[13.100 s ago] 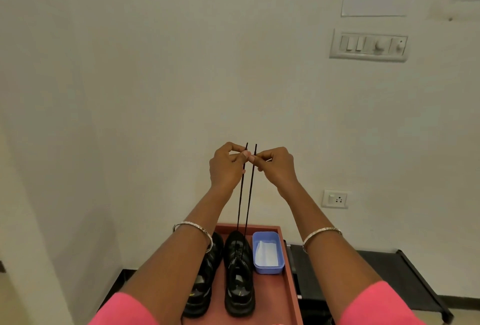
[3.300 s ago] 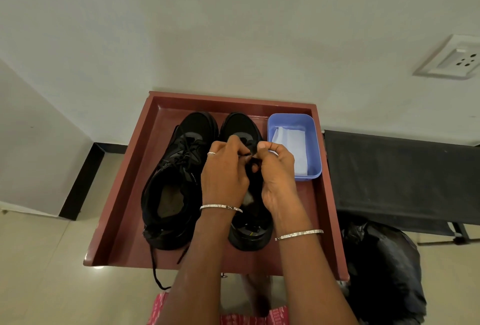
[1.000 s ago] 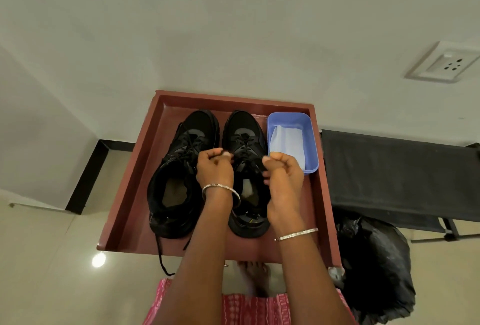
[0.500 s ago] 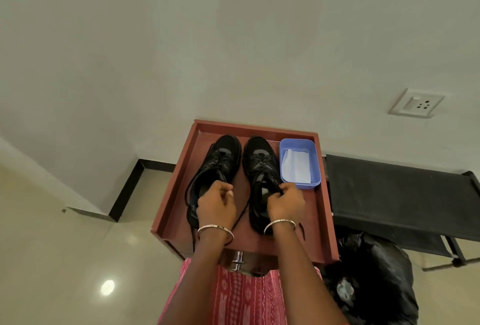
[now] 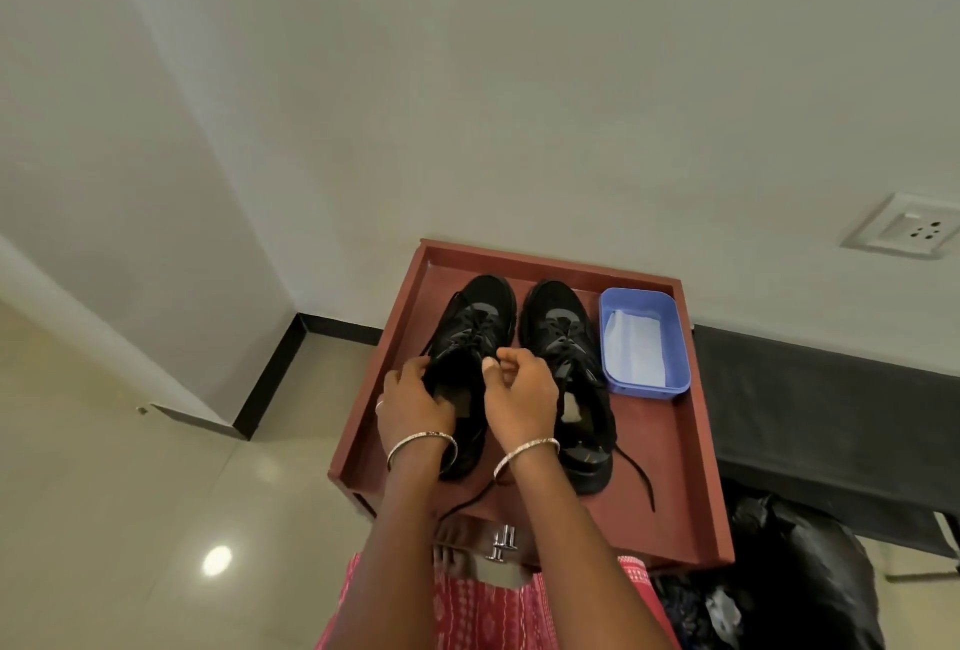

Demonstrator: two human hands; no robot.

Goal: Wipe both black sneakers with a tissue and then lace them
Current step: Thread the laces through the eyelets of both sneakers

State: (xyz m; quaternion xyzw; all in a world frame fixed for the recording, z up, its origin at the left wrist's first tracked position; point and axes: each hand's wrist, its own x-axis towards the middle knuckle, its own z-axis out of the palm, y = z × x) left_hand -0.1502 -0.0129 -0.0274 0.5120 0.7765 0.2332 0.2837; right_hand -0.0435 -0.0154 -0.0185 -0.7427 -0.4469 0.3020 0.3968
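Pale wall, cream tile floor w/ black skirting at left. A red-brown surface [image 5: 667, 446] w/ raised rim stands against the wall.

Step in hand, prob.: lacing, on the left sneaker [image 5: 475, 316]. Left hand [image 5: 410, 402] grips its outer collar, fingers curled round the edge, steadying it. Right hand [image 5: 519, 389] is closed in a thumb-&-forefinger pinch at the top of the lacing, by the tongue; lace or tongue, can't tell. 1 lace end [image 5: 467, 501] trails off the front edge betw. the 2 wrists.

Right sneaker [image 5: 558, 324] lies just beside, toes to the wall. It looks laced but untied, w/ a loose lace [image 5: 636, 478] lying on the surface.

Next move, I'd say: find both ends on the left sneaker, even out the slack, then thread the top holes or tie. That needs the left hand off the collar.

Right of the shoes: blue tub [image 5: 649, 389] w/ the tissue [image 5: 636, 353] lying in it, near the right sneaker but apart. Further right: black bench [image 5: 831, 389], black bag [image 5: 800, 587] below, wall socket [image 5: 906, 232] above.

In the way: little. Trailing ends could snag on the rim.
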